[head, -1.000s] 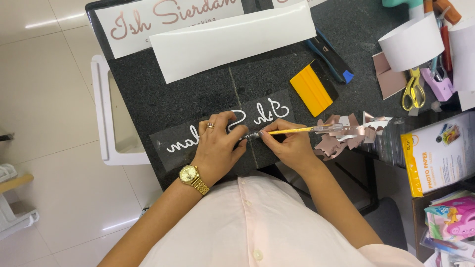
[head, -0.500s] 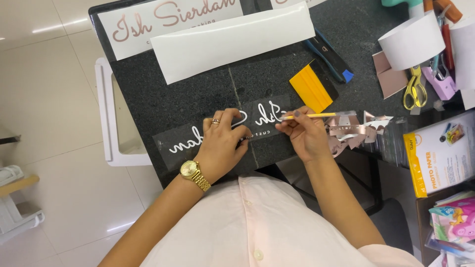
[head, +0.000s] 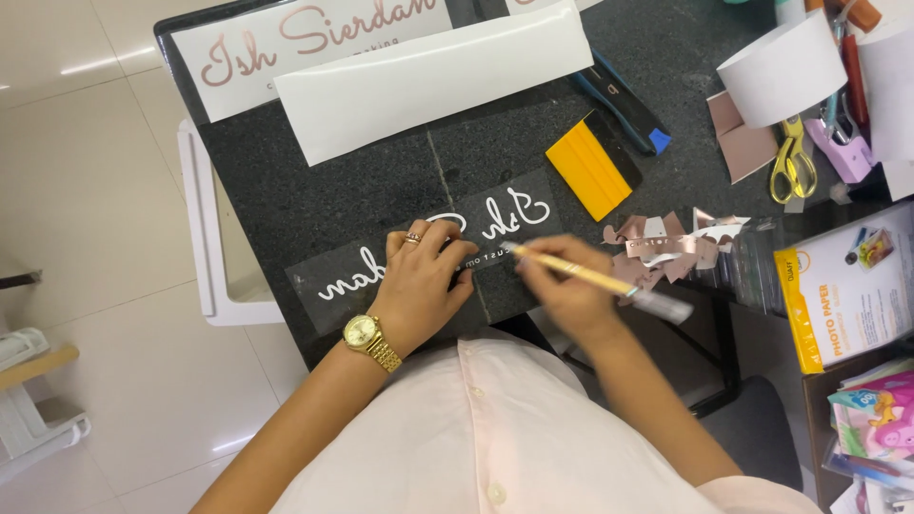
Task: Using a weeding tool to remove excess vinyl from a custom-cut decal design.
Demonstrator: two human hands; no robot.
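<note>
A dark vinyl strip [head: 519,214] with white cursive lettering lies on the black stone table [head: 314,200]. My left hand [head: 424,286], wearing a gold watch and a ring, presses flat on the strip's middle. My right hand [head: 566,290] grips a thin yellow weeding tool [head: 571,269], its tip resting on the strip just right of my left fingers. A heap of rose-gold vinyl scraps [head: 666,249] sits right of my right hand.
A yellow squeegee [head: 590,167], a dark blue cutter [head: 624,100], a long white sheet [head: 433,76] and a lettered sign strip [head: 314,38] lie farther back. Yellow scissors [head: 792,162], a paper roll [head: 783,69] and a photo paper pack [head: 847,290] crowd the right side.
My right hand swung the yellow tool out toward the scrap heap, then back left, bringing its tip down onto the strip. My left hand stayed pressed on the strip.
</note>
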